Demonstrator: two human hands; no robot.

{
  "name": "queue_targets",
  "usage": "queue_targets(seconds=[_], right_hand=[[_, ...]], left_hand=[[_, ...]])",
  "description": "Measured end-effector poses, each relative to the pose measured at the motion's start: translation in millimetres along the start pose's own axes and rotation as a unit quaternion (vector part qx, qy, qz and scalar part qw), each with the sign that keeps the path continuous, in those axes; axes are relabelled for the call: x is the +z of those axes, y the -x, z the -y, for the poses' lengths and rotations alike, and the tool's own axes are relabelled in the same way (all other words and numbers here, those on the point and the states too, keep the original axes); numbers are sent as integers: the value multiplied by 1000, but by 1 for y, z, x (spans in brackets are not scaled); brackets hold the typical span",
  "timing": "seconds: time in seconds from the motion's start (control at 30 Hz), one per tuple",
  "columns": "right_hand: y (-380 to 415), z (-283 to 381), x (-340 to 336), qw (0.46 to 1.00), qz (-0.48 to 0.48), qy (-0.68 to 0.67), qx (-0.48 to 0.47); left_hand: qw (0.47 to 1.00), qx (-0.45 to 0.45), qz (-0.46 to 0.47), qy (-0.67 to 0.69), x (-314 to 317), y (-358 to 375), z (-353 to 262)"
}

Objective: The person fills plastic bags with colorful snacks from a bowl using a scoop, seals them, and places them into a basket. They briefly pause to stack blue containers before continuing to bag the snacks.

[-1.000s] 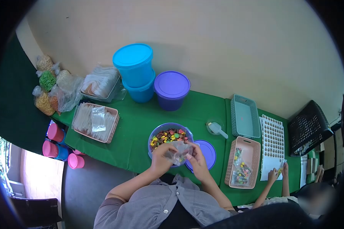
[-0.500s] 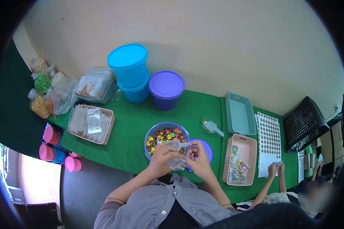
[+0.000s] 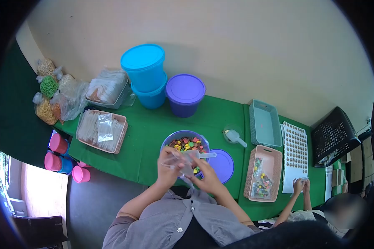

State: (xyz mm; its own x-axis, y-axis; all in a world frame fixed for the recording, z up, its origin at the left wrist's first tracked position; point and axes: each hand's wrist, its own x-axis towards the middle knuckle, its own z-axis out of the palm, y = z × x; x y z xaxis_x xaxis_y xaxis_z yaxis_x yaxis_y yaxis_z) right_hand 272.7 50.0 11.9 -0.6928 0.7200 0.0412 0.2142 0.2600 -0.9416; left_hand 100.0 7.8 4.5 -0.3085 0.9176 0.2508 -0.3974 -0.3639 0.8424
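Covering the whole bench beyond the hands: green cloth (image 3: 149, 137). Blue tubs (image 3: 146, 74), stacked, far ahead-left; purple tub (image 3: 185, 94) beside them. Pink tray of flat packets (image 3: 100, 131) well left of left hand. Purple bowl (image 3: 185, 143) w/ coloured candies, just ahead of both hands; its lid (image 3: 221, 165) just right of right hand. Pink basket (image 3: 264, 172) w/ filled bags further right. Left hand (image 3: 169, 164) & right hand (image 3: 204, 177) held close together, both pinched on small clear bag (image 3: 186, 162), over bowl's near rim. White scoop (image 3: 201, 155) seen at right fingertips; grip unclear.
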Motion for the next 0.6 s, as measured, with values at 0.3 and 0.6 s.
queue_targets(seconds=[0.3,0.6], right_hand=[[-12,-52,-20,962,-146,217,79],[-20,-31,19,929,-107,350,54]], left_hand=[[933,118,-158,-300,-69,-33,-56],[858,-14,-133,-495,-79,-16,20]])
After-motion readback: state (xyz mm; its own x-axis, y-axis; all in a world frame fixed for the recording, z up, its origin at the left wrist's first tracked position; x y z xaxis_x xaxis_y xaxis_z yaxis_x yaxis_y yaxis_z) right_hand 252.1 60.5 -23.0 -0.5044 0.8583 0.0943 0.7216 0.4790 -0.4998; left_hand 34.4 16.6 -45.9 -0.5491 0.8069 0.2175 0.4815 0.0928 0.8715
